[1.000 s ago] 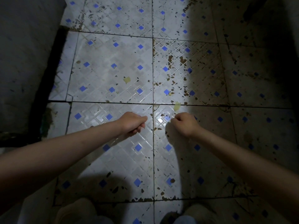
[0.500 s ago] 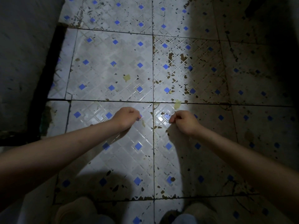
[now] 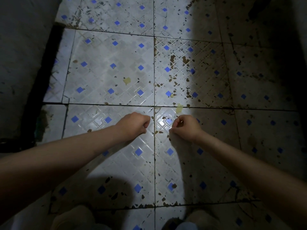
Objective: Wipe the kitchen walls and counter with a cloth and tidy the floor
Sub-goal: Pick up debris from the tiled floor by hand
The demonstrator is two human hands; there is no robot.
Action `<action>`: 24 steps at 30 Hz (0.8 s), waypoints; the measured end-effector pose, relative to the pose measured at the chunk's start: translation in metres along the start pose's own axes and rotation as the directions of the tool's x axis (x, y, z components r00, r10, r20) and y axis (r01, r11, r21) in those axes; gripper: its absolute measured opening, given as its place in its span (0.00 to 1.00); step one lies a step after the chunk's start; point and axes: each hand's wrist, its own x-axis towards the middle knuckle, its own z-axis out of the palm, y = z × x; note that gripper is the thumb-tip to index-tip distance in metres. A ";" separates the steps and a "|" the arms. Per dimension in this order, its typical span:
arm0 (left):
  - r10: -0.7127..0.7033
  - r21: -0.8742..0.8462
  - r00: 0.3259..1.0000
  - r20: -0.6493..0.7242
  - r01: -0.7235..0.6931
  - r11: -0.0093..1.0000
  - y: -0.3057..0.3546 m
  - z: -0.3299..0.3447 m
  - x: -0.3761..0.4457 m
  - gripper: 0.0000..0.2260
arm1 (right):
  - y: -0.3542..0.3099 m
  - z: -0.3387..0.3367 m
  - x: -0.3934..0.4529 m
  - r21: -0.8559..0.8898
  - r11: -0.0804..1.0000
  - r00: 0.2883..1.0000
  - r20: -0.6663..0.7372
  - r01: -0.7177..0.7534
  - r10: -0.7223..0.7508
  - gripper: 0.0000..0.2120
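I look down at a dirty tiled floor (image 3: pixel 108 52), white with small blue diamonds and many brown flecks. My left hand (image 3: pixel 132 126) hovers low over it with the fingers curled into a fist, and I see nothing in it. My right hand (image 3: pixel 186 128) is curled the same way a little to the right, thumb against the forefinger, with nothing visible between them. Pale yellow scraps lie on the tiles: one scrap (image 3: pixel 179 108) just beyond my right hand, another scrap (image 3: pixel 127 80) farther off to the left. No cloth is in view.
A dark grey wall or cabinet side (image 3: pixel 20 63) with a black base strip runs along the left. The right side of the floor lies in deep shadow. My feet (image 3: pixel 74 218) show at the bottom edge.
Both hands stay almost in place over the tile joint. A small pale scrap seen beside my left hand half a second ago is out of sight now.
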 end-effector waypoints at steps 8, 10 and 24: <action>0.050 0.111 0.998 -0.026 -0.047 0.993 -0.001 0.001 -0.004 0.05 | 0.001 0.001 0.002 -0.006 1.000 0.998 -0.064 0.007 -0.007 0.03; 0.045 0.126 0.999 -0.019 -0.042 0.991 -0.001 0.001 -0.004 0.05 | 0.002 0.001 0.003 -0.021 1.000 0.997 -0.071 0.002 -0.003 0.05; 0.121 0.400 0.992 -0.044 -0.093 0.912 -0.005 0.012 -0.008 0.10 | 0.000 -0.009 0.011 -0.028 0.998 0.977 -0.207 -0.051 0.044 0.05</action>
